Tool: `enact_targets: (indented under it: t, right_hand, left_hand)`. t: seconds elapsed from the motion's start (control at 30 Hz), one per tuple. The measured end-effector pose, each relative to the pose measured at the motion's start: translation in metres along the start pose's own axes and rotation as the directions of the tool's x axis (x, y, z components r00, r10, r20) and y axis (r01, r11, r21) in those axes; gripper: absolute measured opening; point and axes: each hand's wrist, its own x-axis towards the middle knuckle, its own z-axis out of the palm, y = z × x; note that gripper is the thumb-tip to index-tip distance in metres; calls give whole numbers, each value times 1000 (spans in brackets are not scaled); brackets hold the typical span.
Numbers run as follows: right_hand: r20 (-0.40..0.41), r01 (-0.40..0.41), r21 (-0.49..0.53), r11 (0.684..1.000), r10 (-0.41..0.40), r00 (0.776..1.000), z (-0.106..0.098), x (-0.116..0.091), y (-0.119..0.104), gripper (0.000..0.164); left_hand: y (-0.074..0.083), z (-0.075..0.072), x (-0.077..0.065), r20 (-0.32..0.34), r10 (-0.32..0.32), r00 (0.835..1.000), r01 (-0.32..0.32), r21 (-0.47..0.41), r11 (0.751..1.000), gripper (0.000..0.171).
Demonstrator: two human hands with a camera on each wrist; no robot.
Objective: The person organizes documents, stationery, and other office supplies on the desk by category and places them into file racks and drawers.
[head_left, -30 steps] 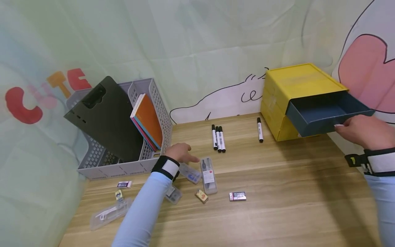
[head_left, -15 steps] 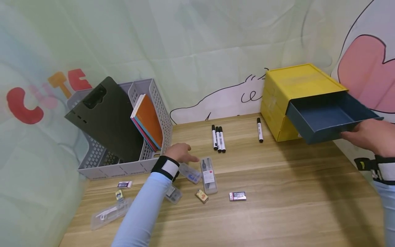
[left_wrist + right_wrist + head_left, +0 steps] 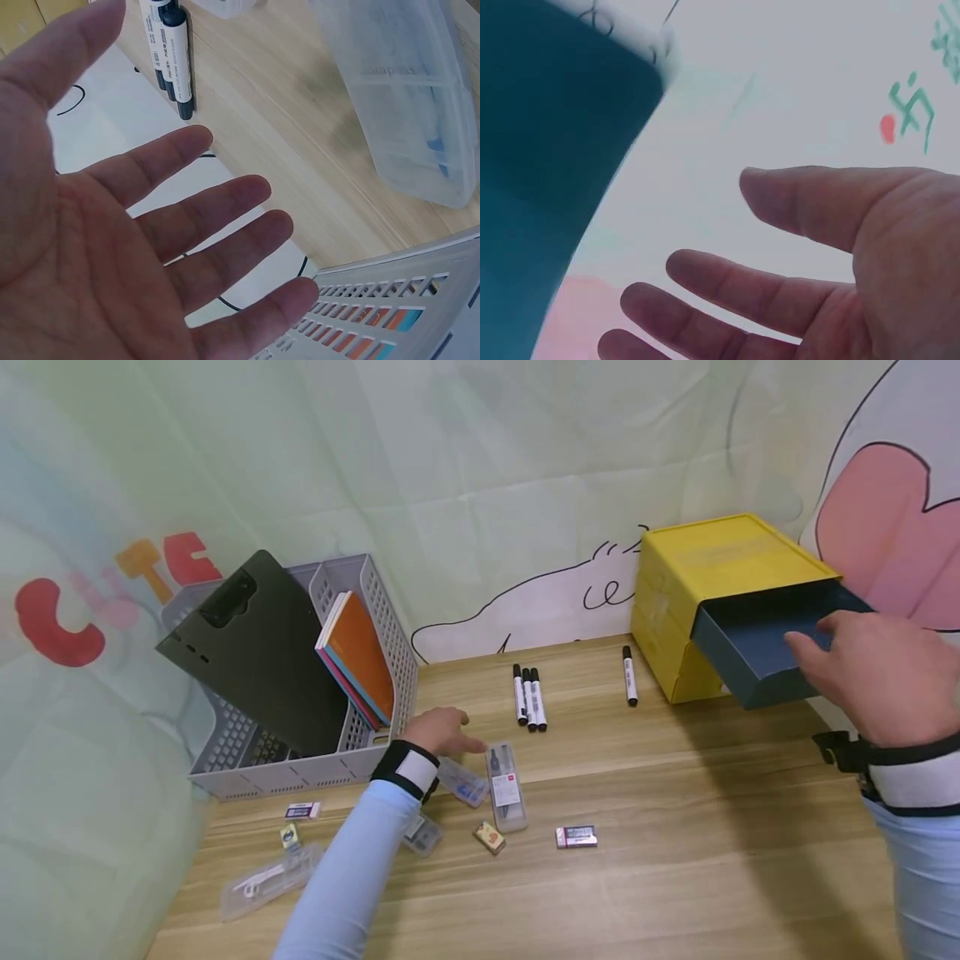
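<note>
A dark blue drawer (image 3: 780, 681) sticks out of a yellow drawer box (image 3: 738, 556) at the right. My right hand (image 3: 892, 672) hovers at the drawer's front, its thumb and fingers spread and holding nothing; the right wrist view shows a gap between the fingers and the drawer (image 3: 547, 187). My left hand (image 3: 437, 731) hangs beside the grey organizer, fingers apart and the palm bare in the left wrist view. Just by it are a small clear plastic case (image 3: 463, 782) with blue bits and a clear case with a compass (image 3: 506, 789), both lying on the table.
The grey organizer (image 3: 300, 772) holds a dark clipboard (image 3: 262, 652), notebooks (image 3: 362, 656) and a keyboard-like item. Black-capped markers (image 3: 531, 697) and one lone marker (image 3: 629, 677) lie at the back. Erasers (image 3: 576, 837), a small patterned block (image 3: 490, 837) and a clear scissors case (image 3: 270, 883) lie nearer.
The drawer was drawn further out by my right hand. That hand has since let go of its front edge and shifted up and left. My left hand has stayed in place.
</note>
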Motion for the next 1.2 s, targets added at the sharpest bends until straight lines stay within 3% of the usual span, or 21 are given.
enact_targets:
  t: [0.07,0.1,0.13,0.27,0.63,0.73,0.97,1.2]
  right_hand:
    - [-47,38,-28,999,-39,998,2,-1,-16,42]
    - [-80,-6,48,999,10,997,5,0,-25,49]
    - [-82,-4,55,999,8,997,7,0,-33,48]
    - [12,25,68,997,-26,1000,15,3,-56,51]
    - [-3,179,45,983,-179,984,55,-7,-103,40]
    - [65,219,78,972,-225,972,69,-13,-112,41]
    - [258,328,139,934,-354,899,110,-31,-137,48]
    - [397,394,187,900,-436,808,141,-57,-164,36]
  left_hand:
    - [1,0,-1,-3,4,1000,-3,7,1000,72]
    - [2,0,-1,-4,5,1000,-5,10,1000,72]
    - [2,-1,-2,-5,7,1000,-7,10,1000,72]
    - [4,1,-3,-8,9,1000,-8,11,1000,71]
    - [8,5,-4,-6,36,999,-36,9,999,68]
    - [8,4,-4,-5,37,999,-37,13,999,68]
    - [9,3,-6,0,26,1000,-26,12,1000,69]
    - [8,3,-6,4,30,1000,-31,18,999,70]
